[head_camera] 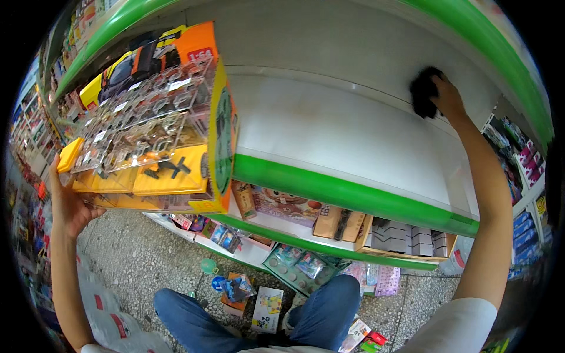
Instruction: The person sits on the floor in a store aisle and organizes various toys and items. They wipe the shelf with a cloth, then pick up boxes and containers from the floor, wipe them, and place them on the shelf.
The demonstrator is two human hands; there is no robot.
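My left hand (pixel 73 205) supports the lower left corner of a display box (pixel 218 128) of toy vehicles in clear plastic cases. The box is yellow and orange, tilted, and hangs over the front of a white metal shelf (pixel 344 132) with a green edge strip. On top of it are more yellow and dark packages (pixel 132 66). Far to the right, my right hand (pixel 448 99) grips a black cloth (pixel 424 92), blurred, against the shelf's back panel (pixel 335 48). Smudges mark the white shelf surface near its middle.
Below, a lower shelf holds cardboard boxes (pixel 337 223) and a carton of grey-white packs (pixel 406 238). On the speckled floor lie a green tray (pixel 282 269), a white box (pixel 267 309) and small toys. Plastic-wrapped bundles (pixel 110 317) stand at left. Stocked racks (pixel 525 176) flank the right.
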